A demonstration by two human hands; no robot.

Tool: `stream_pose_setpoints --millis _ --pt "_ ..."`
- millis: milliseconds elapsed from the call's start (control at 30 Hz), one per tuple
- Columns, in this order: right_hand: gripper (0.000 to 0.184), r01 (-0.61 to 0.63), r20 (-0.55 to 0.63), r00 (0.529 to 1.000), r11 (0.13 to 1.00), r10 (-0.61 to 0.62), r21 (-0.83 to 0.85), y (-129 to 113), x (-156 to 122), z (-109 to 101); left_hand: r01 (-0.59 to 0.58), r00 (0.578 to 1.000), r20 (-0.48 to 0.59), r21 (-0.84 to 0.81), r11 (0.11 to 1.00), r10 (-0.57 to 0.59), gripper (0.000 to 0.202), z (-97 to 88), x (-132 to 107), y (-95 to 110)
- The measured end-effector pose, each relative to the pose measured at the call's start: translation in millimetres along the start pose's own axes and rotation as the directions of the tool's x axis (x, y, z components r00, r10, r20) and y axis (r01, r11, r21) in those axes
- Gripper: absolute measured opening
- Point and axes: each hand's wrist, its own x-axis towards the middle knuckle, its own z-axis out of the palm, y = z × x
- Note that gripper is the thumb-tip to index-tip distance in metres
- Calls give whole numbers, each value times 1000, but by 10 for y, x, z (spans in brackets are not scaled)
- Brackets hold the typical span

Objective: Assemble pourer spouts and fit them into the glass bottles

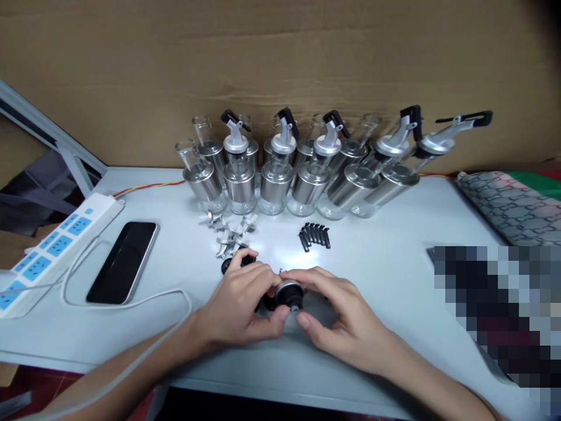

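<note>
Left hand (pixel 241 295) and right hand (pixel 346 318), both partly closed, share one cap (pixel 290 294) between fingertips, low over the near middle of the table (pixel 377 280).

Bottles (pixel 276 184) stand in two rows at the far side, against the cardboard (pixel 280 58). Probably parked there to leave working room up front. Five front ones carry pourers (pixel 283 140); front-left one has a bare neck.

Power strip (pixel 56 245) and phone (pixel 123 263) sit off left, likely out of the hands' way. Silver parts (pixel 225 244) lie heaped ahead of the left hand, black levers (pixel 314 235) bunched side by side right of them; reads as sorting by type, all within easy reach. Black rings (pixel 227 266) partly hidden by the left hand.

Cap has its silver rim up and black plug toward the wearer, so likely held that way to see and press the underside.

Pose: forearms come in from both lower corners, wrists angled inward. Fingers curl over the rim, thumbs below near the plug tip, almost meeting. Exact fingertip contact on the far side: can't tell.
</note>
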Motion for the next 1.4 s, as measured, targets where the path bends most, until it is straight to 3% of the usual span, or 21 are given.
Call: stream_pose_setpoints --millis 167,400,633,767,867,967,1033,1133,1233,1400 --pt "30 51 -38 998 999 -51 6 -19 27 -31 -45 996 -75 10 999 46 7 -5 5 -7" --pt "28 98 -133 987 994 -91 46 -2 5 -48 -143 980 -140 -6 990 141 25 12 -2 -56" --pt "7 61 -186 981 998 -58 12 44 8 -22 -134 991 -27 -1 991 134 27 1 -6 -65" --pt "2 71 -196 978 997 -68 10 32 27 -36 -120 993 5 -26 992 120 24 -2 -9 -54" --pt "10 74 -171 982 997 -73 2 31 47 -104 -119 993 -18 4 993 120 19 11 -8 -46" --pt "18 -75 -235 971 980 29 -187 92 61 -149 -135 989 -58 26 990 136 20 35 -8 -44" --pt "19 -161 -226 971 902 74 -401 172 63 -134 -137 988 -72 43 990 140 21 49 -7 -47" --pt "25 -192 -137 981 749 136 -635 279 56 -67 -122 988 -89 65 990 127 20 54 -1 -52" --pt "22 -190 -102 981 689 168 -699 302 47 -20 -109 988 -104 66 992 116 21 46 6 -52" --pt "12 -178 -96 984 726 152 -665 268 39 -35 -74 989 -127 39 997 78 19 38 11 -46"
